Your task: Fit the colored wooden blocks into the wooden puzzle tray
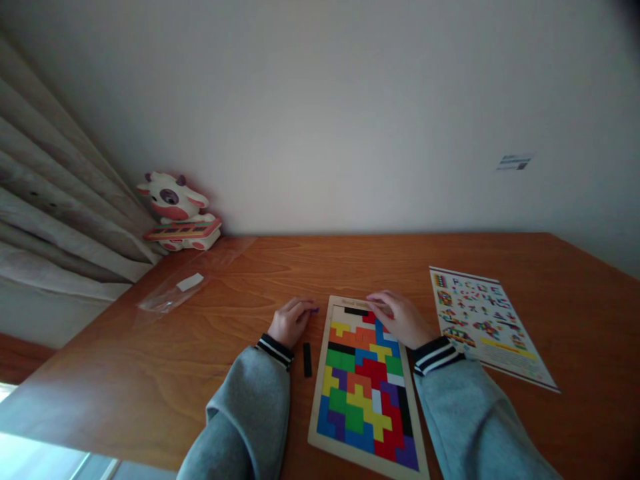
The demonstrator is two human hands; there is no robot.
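Observation:
A wooden puzzle board (320,400) lies flat in front of me, mostly filled with coloured block pieces; bare wood shows near its top left. My left hand (291,323) rests on the table left of the board, fingers closed, with the tip of a small purple puzzle piece (315,310) showing at them. Over the board's upper right corner is my right hand (399,319), its fingers drawn together near a red piece (369,318); whatever they may hold is hidden. One loose black bar piece (307,360) lies between my left wrist and the board.
Right of the board lies a printed sheet (487,320) with coloured figures. A clear plastic bag (167,298) with a white label is at the left. A cow-shaped toy keyboard (183,230) stands at the back left, beside a curtain (65,200). The wall closes off the table's far edge.

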